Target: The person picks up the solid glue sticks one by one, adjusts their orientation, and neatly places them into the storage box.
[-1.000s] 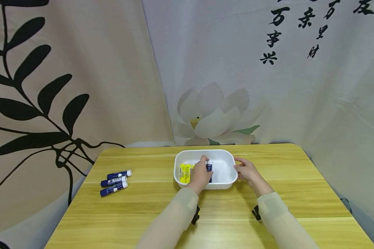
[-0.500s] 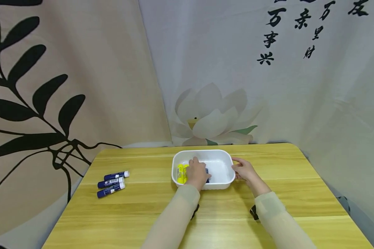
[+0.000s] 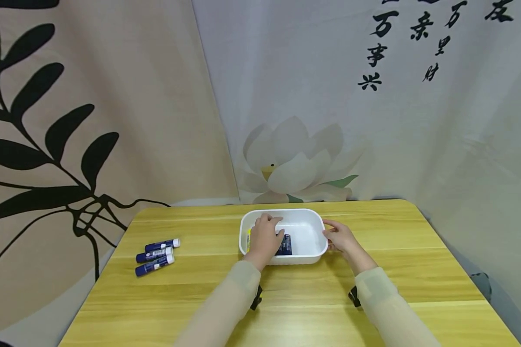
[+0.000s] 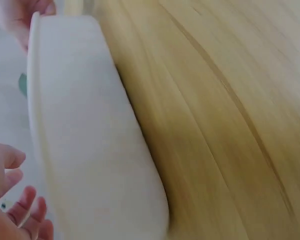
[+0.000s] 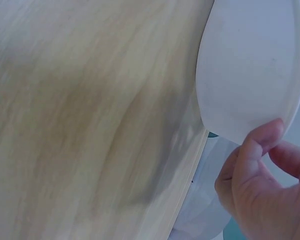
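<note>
Left hand [image 3: 266, 237] shifted leftward, released; right hand [image 3: 341, 237] pinches tray [image 3: 307, 236]; curtain [image 3: 417, 140] reads "万事兴".

Your left hand [image 3: 265, 239] hides most of the yellow object [image 3: 249, 237]; print on the blue tubes [image 3: 153, 255] is too small to read.

White rounded-rectangular plastic tray [image 3: 309, 236] sitting on yellow wood-grain table [image 3: 312, 308], more table extending before tray than behind. Yellow cylindrical tube [image 3: 249, 236], partly hidden, lying inside tray at left end. Dark-blue cylindrical tube [image 3: 285, 245], whether one or several unclear, lying inside tray near middle of front wall. Left hand [image 3: 265, 236] extending over tray's left half; right hand [image 3: 342, 237] gripping tray's right end. Three dark-blue, white-capped cylindrical tubes [image 3: 155, 254] lying side by side on table, well left of tray. Pale printed fabric curtain [image 3: 417, 144] hanging behind tray.
</note>
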`<action>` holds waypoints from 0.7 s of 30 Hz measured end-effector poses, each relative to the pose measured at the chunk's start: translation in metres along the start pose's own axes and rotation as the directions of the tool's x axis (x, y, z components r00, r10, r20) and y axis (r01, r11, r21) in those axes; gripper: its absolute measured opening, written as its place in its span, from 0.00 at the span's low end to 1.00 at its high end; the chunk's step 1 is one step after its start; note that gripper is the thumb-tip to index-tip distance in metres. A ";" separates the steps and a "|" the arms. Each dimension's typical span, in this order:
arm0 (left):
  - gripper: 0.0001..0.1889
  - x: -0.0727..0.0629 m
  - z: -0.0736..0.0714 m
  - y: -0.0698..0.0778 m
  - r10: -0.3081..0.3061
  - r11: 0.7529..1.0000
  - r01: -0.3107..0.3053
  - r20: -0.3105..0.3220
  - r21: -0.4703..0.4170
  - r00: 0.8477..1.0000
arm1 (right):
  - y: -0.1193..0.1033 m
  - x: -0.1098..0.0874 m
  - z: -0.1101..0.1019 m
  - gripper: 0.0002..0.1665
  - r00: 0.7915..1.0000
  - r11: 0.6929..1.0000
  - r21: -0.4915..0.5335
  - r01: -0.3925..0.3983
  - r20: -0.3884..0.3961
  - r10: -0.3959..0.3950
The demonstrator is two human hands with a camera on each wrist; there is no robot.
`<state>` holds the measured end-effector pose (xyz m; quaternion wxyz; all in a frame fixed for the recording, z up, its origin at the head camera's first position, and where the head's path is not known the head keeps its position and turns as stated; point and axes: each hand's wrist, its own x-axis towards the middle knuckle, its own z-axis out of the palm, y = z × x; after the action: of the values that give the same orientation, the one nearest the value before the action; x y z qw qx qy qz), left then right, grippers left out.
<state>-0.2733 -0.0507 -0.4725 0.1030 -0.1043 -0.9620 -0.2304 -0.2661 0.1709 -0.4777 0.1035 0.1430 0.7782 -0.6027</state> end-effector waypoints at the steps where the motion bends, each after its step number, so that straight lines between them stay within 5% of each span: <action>1: 0.19 -0.002 -0.004 -0.005 0.014 0.999 -0.014 -0.026 -0.029 1.000 | 0.000 0.000 0.000 0.27 1.000 1.000 0.000 -0.002 0.002 0.002; 6: 0.20 -0.015 -0.029 -0.038 0.038 0.990 -0.053 -0.114 -0.132 0.993 | 0.000 -0.001 -0.001 0.27 1.000 1.000 0.000 0.000 0.018 0.000; 13: 0.21 -0.040 -0.059 -0.097 -0.014 0.986 -0.004 -0.102 -0.168 0.995 | -0.001 -0.001 -0.002 0.27 1.000 1.000 -0.001 -0.014 0.010 0.014; 18: 0.24 -0.065 -0.075 -0.142 0.050 0.999 -0.049 -0.065 0.015 0.997 | -0.001 0.000 -0.001 0.28 1.000 1.000 0.001 -0.010 0.018 0.010; 21: 0.26 -0.078 -0.084 -0.167 0.142 0.978 -0.136 -0.026 0.158 0.990 | -0.001 0.000 -0.001 0.28 1.000 1.000 0.003 -0.006 0.023 0.006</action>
<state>-0.2278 -0.2479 -0.4886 0.1444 -0.1585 -0.9653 -0.1488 -0.2667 0.1717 -0.4766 0.1138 0.1387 0.7756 -0.6052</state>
